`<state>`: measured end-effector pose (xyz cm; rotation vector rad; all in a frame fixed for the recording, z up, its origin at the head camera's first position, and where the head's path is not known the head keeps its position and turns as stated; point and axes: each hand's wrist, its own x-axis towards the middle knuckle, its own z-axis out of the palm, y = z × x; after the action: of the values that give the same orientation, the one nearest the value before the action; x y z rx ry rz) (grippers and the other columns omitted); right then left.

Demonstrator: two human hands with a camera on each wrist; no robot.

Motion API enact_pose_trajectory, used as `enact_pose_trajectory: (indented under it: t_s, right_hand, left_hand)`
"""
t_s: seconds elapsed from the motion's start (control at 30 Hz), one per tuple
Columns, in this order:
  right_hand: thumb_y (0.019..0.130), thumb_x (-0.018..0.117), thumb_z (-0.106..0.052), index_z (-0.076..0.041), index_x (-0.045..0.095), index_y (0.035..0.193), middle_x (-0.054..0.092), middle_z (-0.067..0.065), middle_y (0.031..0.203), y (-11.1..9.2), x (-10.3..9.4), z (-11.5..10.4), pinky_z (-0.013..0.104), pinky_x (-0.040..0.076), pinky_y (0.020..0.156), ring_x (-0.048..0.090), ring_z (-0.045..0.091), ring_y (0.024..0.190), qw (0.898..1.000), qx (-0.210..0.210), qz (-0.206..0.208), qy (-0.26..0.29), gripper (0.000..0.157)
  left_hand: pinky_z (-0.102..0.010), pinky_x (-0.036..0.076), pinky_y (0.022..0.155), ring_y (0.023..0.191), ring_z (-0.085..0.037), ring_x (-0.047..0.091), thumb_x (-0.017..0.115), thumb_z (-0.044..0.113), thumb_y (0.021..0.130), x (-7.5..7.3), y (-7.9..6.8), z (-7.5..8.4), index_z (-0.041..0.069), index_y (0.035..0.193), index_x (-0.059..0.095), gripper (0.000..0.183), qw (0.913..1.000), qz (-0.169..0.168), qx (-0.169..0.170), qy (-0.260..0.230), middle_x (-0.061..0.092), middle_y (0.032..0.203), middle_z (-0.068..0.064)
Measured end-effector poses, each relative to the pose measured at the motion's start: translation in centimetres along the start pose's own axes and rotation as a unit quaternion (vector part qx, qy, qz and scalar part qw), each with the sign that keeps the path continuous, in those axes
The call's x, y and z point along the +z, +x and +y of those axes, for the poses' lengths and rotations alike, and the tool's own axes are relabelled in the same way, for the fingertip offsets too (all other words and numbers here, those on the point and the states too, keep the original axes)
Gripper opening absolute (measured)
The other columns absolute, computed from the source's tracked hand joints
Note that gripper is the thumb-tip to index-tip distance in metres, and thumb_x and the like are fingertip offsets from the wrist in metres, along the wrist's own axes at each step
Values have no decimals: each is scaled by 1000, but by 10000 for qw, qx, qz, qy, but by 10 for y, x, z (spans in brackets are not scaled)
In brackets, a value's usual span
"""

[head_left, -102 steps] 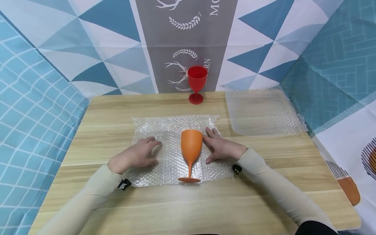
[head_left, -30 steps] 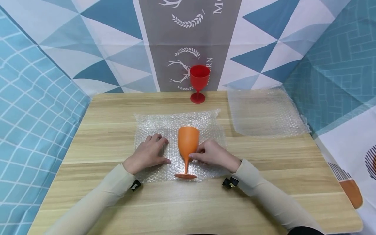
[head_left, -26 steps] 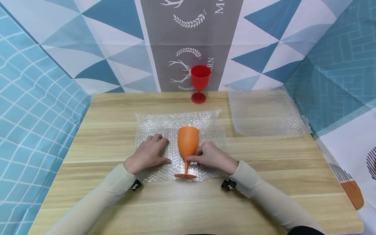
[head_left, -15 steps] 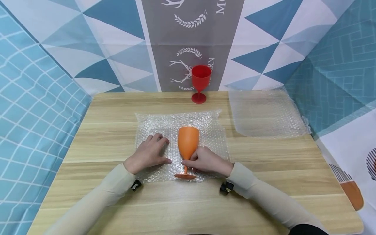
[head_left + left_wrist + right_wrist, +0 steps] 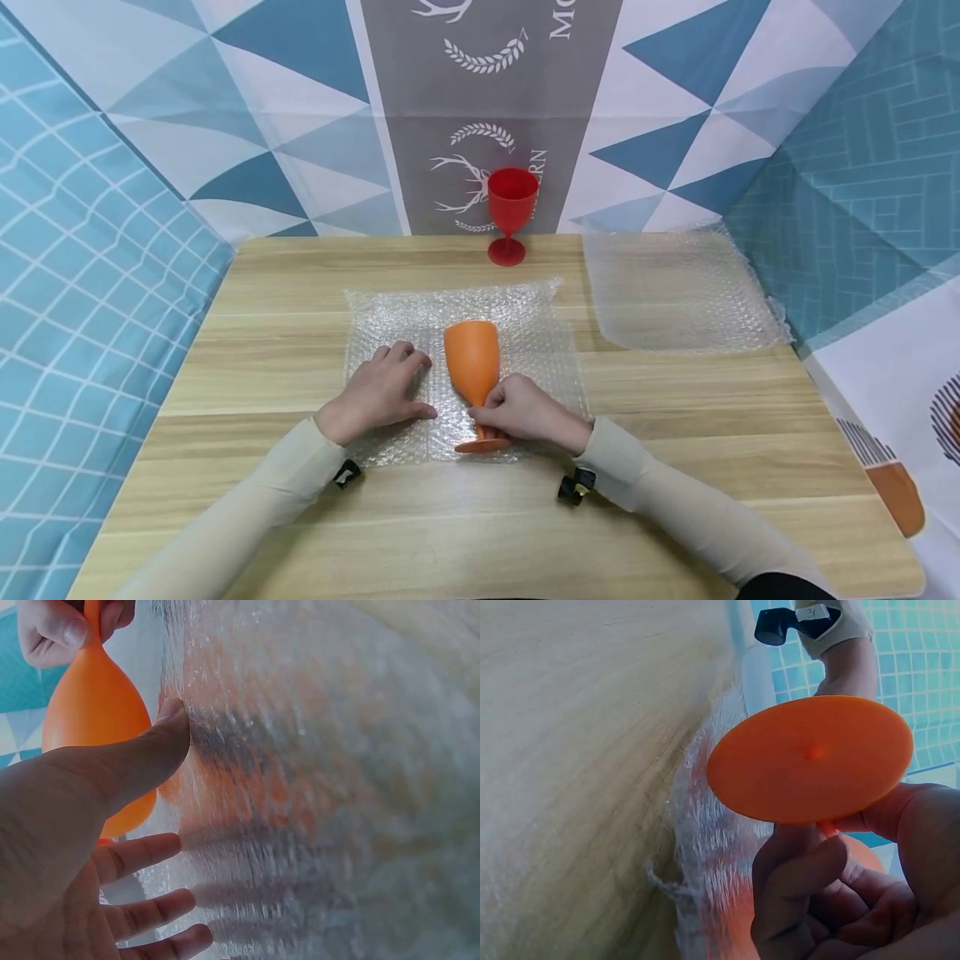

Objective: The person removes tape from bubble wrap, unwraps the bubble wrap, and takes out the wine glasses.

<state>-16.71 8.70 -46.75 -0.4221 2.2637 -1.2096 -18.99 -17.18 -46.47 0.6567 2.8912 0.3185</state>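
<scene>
An orange plastic goblet (image 5: 472,358) lies over a sheet of bubble wrap (image 5: 397,321), its bowl pointing away from me and its round base (image 5: 810,757) toward me. My right hand (image 5: 525,408) pinches the goblet's stem between thumb and curled fingers, just below the bowl. On the left part of the wrap my left hand (image 5: 382,392) rests with fingers spread and fingertips (image 5: 169,906) on the plastic. It holds nothing; the goblet's bowl is a short way to its right.
A red goblet (image 5: 512,200) stands upright at the table's back edge, by the patterned backdrop (image 5: 480,92). More bubble wrap (image 5: 682,292) lies flat at the back right corner of the wooden table (image 5: 420,533).
My right hand has gone from beside the orange goblet's bowl to its stem and gripped it. The goblet now tilts, its bowl shifted slightly left. Recently my left hand has stayed put.
</scene>
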Motion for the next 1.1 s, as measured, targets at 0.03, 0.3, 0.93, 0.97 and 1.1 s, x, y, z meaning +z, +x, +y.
enact_pose_trajectory:
  t_s: [0.03,0.3,0.93,0.97,1.1]
  right_hand:
    - [95,70,-29,-12,72,60,63,-7,53,-1,0,0,18,36,47,48,4,47,10000,-34,17,-25,39]
    - [95,72,-26,-11,73,67,65,-6,59,-3,-6,-2,17,35,48,48,5,51,9995,-291,91,-23,32]
    - [90,75,-11,-2,69,92,73,8,90,-1,-19,-6,22,60,71,66,12,78,9912,-946,882,298,11]
    - [90,75,-11,-1,69,93,73,9,91,-2,-20,-7,23,60,72,67,12,79,9905,-982,908,319,12]
    - [91,75,-12,0,66,100,73,11,96,-5,-26,-9,24,61,75,69,14,82,9893,-992,963,474,18]
  left_hand:
    - [-56,56,86,115,-38,56,89,56,72,0,0,0,12,132,63,78,10000,-2,0,-8,55,136,-17]
    - [-59,56,87,118,-40,56,90,54,71,-1,0,-1,13,131,63,78,9999,18,33,-93,56,138,-18]
    - [-60,54,88,118,-40,54,90,53,70,-1,-1,1,14,131,62,78,9999,27,-8,-112,55,137,-18]
    - [-60,54,88,118,-40,54,90,53,70,-1,-1,1,13,131,62,77,9999,26,-9,-109,55,137,-18]
    - [-60,54,89,118,-40,55,90,53,71,-2,-2,2,13,131,63,77,10000,10,-9,-79,55,137,-18]
